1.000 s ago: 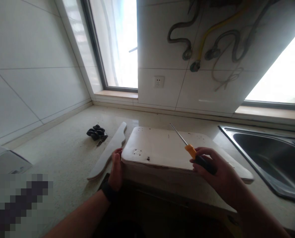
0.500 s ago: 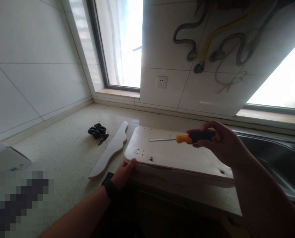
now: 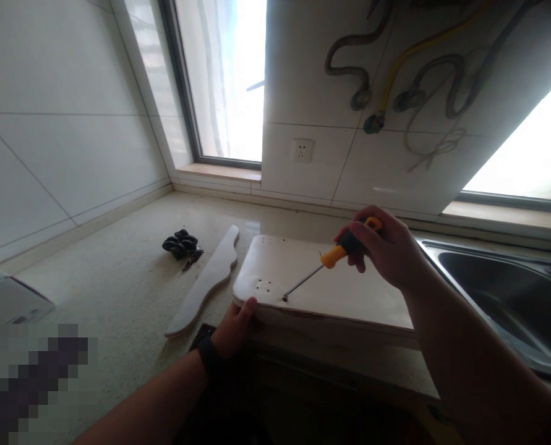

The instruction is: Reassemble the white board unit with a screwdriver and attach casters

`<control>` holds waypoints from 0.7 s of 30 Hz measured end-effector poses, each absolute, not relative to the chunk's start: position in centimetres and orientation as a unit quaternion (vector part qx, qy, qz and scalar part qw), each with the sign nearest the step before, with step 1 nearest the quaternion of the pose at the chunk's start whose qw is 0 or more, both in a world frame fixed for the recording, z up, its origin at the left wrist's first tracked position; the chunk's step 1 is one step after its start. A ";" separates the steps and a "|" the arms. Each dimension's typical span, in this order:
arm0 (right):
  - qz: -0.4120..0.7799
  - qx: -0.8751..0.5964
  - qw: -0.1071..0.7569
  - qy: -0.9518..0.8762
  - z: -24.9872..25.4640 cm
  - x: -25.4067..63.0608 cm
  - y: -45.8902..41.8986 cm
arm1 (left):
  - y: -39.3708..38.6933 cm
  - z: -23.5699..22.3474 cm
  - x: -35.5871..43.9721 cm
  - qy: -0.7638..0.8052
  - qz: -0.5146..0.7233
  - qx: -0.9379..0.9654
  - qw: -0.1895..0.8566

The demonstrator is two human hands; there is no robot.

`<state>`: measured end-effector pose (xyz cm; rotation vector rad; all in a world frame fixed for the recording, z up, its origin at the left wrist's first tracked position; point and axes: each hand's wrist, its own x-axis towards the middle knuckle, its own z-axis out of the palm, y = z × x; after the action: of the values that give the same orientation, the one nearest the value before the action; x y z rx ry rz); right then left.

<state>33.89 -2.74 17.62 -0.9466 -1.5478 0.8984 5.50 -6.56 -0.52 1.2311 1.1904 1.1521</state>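
My right hand (image 3: 372, 244) is wrapped round the yellow and black handle of a screwdriver (image 3: 335, 254). The screwdriver slants down to the left, and its tip meets a small dark screw or hole (image 3: 285, 298) near the front edge of a white panel (image 3: 340, 278). The panel lies flat, with groups of small holes close to its left corners. At its front left corner my left hand (image 3: 233, 327) grips the edge, thumb on top and fingers hidden below. To the left lies a white wavy-edged board (image 3: 205, 287).
Black caster wheels (image 3: 181, 241) and a few small dark screws (image 3: 192, 259) lie on the speckled countertop (image 3: 131, 266). A steel sink (image 3: 502, 296) is at the right. Hoses and a wall socket (image 3: 302, 150) are on the tiled wall behind.
My right hand has tilted the screwdriver from nearly level to slanting downward. Its tip has come down onto the dark spot near the panel's front edge. My left hand keeps its hold.
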 end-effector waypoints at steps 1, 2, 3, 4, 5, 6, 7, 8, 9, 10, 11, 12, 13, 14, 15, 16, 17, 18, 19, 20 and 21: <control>0.374 -0.399 0.525 -0.652 17.6 33.9 -2.7 | -6.6 -0.5 5.6 0.498 0.478 0.504 0.518; 0.372 -0.400 0.521 -0.656 17.7 33.9 -2.6 | -6.7 -0.4 5.6 0.501 0.476 0.496 0.526; 0.369 -0.402 0.516 -0.660 17.7 33.9 -2.5 | -6.7 -0.4 5.6 0.503 0.473 0.487 0.535; 0.367 -0.402 0.512 -0.664 17.7 33.9 -2.5 | -6.7 -0.3 5.7 0.507 0.469 0.477 0.543; 0.365 -0.403 0.507 -0.669 17.8 33.8 -2.5 | -6.8 -0.3 5.7 0.509 0.469 0.469 0.549; 0.363 -0.404 0.501 -0.674 17.9 33.8 -2.4 | -6.8 -0.3 5.7 0.511 0.471 0.463 0.550; 0.363 -0.405 0.493 -0.680 18.0 33.7 -2.4 | -6.8 -0.3 5.7 0.512 0.476 0.459 0.549; 0.365 -0.404 0.483 -0.686 18.2 33.5 -2.3 | -6.8 -0.4 5.6 0.512 0.480 0.457 0.546; 0.370 -0.402 0.472 -0.692 18.5 33.3 -2.1 | -6.7 -0.4 5.6 0.511 0.483 0.457 0.544; 0.379 -0.396 0.461 -0.698 18.8 33.1 -1.9 | -6.7 -0.4 5.6 0.511 0.484 0.459 0.543; 0.395 -0.387 0.447 -0.703 19.2 32.9 -1.7 | -6.7 -0.5 5.6 0.511 0.482 0.460 0.543; 0.413 -0.375 0.431 -0.709 19.6 32.6 -1.4 | -6.7 -0.5 5.6 0.513 0.479 0.461 0.542; 0.430 -0.360 0.414 -0.717 20.0 32.3 -1.1 | -6.7 -0.5 5.6 0.515 0.477 0.461 0.542; 0.438 -0.346 0.396 -0.729 20.4 32.0 -0.7 | -6.7 -0.6 5.6 0.516 0.475 0.462 0.543; 0.436 -0.334 0.377 -0.746 20.8 31.5 -0.4 | -6.7 -0.6 5.6 0.515 0.475 0.463 0.543; 0.423 -0.323 0.362 -0.766 21.2 31.1 -0.1 | -6.7 -0.7 5.6 0.512 0.476 0.464 0.544; 0.401 -0.315 0.349 -0.786 21.6 30.5 0.1 | -6.7 -0.8 5.6 0.509 0.478 0.466 0.543; 0.376 -0.310 0.337 -0.805 21.9 29.9 0.2 | -6.6 -0.9 5.6 0.506 0.480 0.469 0.542; 0.350 -0.309 0.328 -0.821 22.2 29.2 0.2 | -6.6 -1.0 5.5 0.503 0.482 0.472 0.541; 0.320 -0.314 0.320 -0.835 22.4 28.6 0.1 | -6.6 -1.1 5.5 0.503 0.483 0.472 0.539; 0.284 -0.325 0.314 -0.846 22.5 28.0 0.0 | -6.6 -1.2 5.5 0.505 0.482 0.471 0.539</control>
<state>27.95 -0.01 22.48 -0.8555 -2.2295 0.7481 5.51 -6.57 -1.19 1.1203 1.2022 1.1469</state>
